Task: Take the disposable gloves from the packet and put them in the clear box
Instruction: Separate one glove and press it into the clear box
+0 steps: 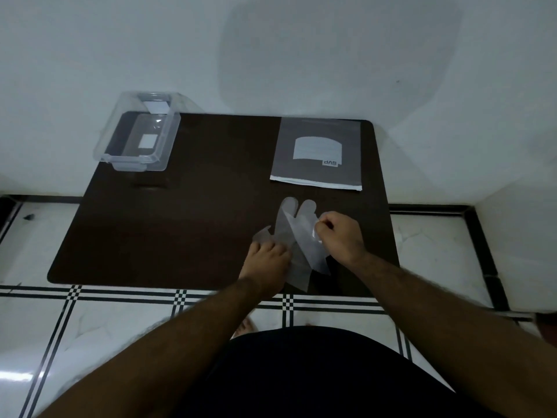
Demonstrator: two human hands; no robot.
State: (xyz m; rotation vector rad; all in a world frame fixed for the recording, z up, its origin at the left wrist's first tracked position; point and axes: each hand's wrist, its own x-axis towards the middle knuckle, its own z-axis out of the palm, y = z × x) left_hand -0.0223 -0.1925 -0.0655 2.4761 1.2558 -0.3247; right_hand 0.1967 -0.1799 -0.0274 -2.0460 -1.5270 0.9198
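Directly between the hands on dark brown tabletop (180,224): thin translucent plastic glove (301,236), lying lengthwise away from body; left hand (266,259) pressing flat, right hand (342,236) pinching its edge.

Thin translucent plastic glove (297,236); clear glossy plastic box (141,131); matt dark mat (180,221).

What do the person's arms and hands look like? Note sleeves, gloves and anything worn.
The left forearm and right forearm are bare and hairy; no sleeve shows. The left hand and right hand are ungloved, with no watch, bracelet or ring visible.
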